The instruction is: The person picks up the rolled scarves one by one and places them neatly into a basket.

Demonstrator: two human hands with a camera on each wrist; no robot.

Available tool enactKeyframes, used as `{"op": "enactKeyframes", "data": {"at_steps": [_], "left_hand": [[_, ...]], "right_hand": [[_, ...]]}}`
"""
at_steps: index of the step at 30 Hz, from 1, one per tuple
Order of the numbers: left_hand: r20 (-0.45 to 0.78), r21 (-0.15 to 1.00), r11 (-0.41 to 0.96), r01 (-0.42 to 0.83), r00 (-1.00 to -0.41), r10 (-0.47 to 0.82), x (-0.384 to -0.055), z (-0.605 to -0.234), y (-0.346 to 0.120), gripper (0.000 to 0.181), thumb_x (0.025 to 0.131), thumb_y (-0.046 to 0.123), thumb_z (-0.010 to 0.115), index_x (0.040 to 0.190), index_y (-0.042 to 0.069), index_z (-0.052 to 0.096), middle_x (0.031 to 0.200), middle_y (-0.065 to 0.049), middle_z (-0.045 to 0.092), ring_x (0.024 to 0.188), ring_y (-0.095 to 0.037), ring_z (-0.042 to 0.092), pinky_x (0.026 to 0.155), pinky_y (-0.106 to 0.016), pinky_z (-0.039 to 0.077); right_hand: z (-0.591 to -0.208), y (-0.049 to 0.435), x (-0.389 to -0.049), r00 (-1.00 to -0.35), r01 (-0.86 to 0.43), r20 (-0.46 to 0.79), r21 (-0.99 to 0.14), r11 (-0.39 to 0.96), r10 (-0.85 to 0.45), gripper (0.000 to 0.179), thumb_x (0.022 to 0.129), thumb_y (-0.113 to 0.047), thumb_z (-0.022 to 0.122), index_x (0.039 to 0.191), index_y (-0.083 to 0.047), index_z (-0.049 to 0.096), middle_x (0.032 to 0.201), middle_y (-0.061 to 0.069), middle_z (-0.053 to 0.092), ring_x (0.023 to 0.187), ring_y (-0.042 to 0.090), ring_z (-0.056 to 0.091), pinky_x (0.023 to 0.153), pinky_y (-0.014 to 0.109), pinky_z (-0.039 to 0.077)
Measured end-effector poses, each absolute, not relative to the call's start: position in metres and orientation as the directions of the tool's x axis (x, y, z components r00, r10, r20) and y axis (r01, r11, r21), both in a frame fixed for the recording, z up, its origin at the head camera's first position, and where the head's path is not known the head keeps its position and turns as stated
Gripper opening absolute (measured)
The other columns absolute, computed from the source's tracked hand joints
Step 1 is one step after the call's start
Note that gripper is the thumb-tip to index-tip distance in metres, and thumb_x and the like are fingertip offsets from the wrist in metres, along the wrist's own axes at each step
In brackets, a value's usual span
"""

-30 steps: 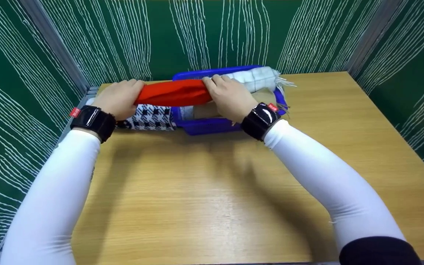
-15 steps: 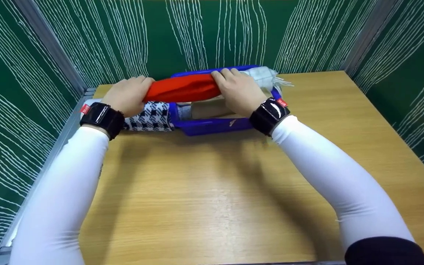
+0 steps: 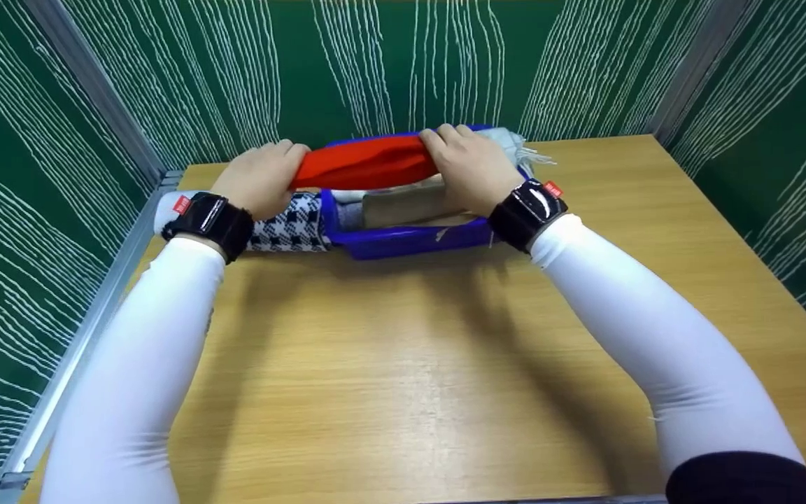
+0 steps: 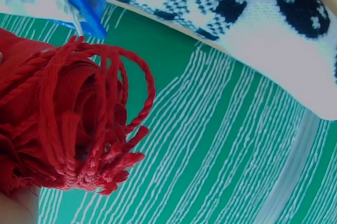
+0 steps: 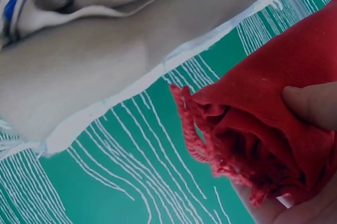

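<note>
A red scarf (image 3: 368,162), rolled into a tube, is held level over the blue basket (image 3: 410,241). My left hand (image 3: 263,178) grips its left end, where twisted red fringe (image 4: 108,124) hangs loose in the left wrist view. At the other end my right hand (image 3: 469,168) grips the roll, thumb pressed on the cloth in the right wrist view. Below the scarf, a beige rolled scarf (image 3: 403,205) lies in the basket beside a grey-blue fold. A pale fringed scarf (image 3: 511,143) lies along its back right, partly hidden by my right hand.
A black-and-white houndstooth roll (image 3: 298,224) lies against the basket's left side, with a whitish end (image 3: 168,206) behind my left wrist. Green walls (image 3: 410,70) with white lines enclose the wooden table (image 3: 403,371) at the back and sides.
Both hands have shifted right and slightly back with the red scarf, from partly over the houndstooth roll to over the basket. More of the beige roll shows beneath it.
</note>
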State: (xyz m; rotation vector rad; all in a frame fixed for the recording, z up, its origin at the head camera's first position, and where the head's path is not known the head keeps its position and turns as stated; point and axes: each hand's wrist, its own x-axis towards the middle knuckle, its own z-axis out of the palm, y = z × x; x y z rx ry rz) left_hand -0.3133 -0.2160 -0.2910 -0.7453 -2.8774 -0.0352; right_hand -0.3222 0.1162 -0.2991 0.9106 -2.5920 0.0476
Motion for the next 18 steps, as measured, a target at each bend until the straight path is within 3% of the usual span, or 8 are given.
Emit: {"op": "enactKeyframes", "data": {"at_steps": [6, 10, 16, 18], "left_hand": [[0.198, -0.015, 0.868, 0.497, -0.849, 0.489, -0.318, -0.292, -0.209, 0.042, 0.098, -0.004, 0.06, 0.14, -0.003, 0.057, 0.122, -0.024, 0.064, 0.113, -0.043, 0.065, 0.109, -0.058, 0.055], [0.217, -0.02, 0.864, 0.503, -0.841, 0.495, -0.322, -0.292, -0.205, 0.042, 0.1, -0.002, 0.06, 0.142, -0.003, 0.057, 0.123, -0.024, 0.064, 0.115, -0.043, 0.064, 0.11, -0.058, 0.054], [0.237, -0.017, 0.866, 0.499, -0.84, 0.489, -0.324, -0.289, -0.197, 0.041, 0.1, -0.001, 0.062, 0.141, -0.003, 0.059, 0.123, -0.024, 0.065, 0.116, -0.043, 0.065, 0.108, -0.058, 0.056], [0.246, -0.02, 0.865, 0.501, -0.836, 0.49, -0.325, -0.288, -0.194, 0.041, 0.098, -0.001, 0.062, 0.139, -0.003, 0.059, 0.123, -0.024, 0.066, 0.115, -0.043, 0.065, 0.106, -0.058, 0.057]], "right_hand": [[-0.296, 0.123, -0.324, -0.717, -0.588, 0.394, 0.099, 0.803, -0.575, 0.052, 0.096, -0.007, 0.074, 0.144, 0.005, 0.058, 0.127, 0.027, 0.07, 0.117, 0.045, 0.07, 0.104, 0.057, 0.061], [-0.293, 0.128, -0.326, -0.734, -0.576, 0.383, 0.086, 0.813, -0.561, 0.05, 0.098, -0.001, 0.07, 0.145, 0.005, 0.058, 0.129, 0.027, 0.07, 0.118, 0.045, 0.07, 0.104, 0.06, 0.06], [-0.289, 0.136, -0.328, -0.746, -0.572, 0.374, 0.061, 0.818, -0.55, 0.065, 0.088, -0.012, 0.081, 0.146, 0.004, 0.057, 0.13, 0.026, 0.069, 0.118, 0.045, 0.069, 0.105, 0.06, 0.059], [-0.286, 0.138, -0.329, -0.744, -0.569, 0.382, 0.067, 0.819, -0.548, 0.061, 0.089, -0.008, 0.078, 0.145, 0.005, 0.058, 0.13, 0.026, 0.07, 0.118, 0.046, 0.069, 0.104, 0.06, 0.059]]}}
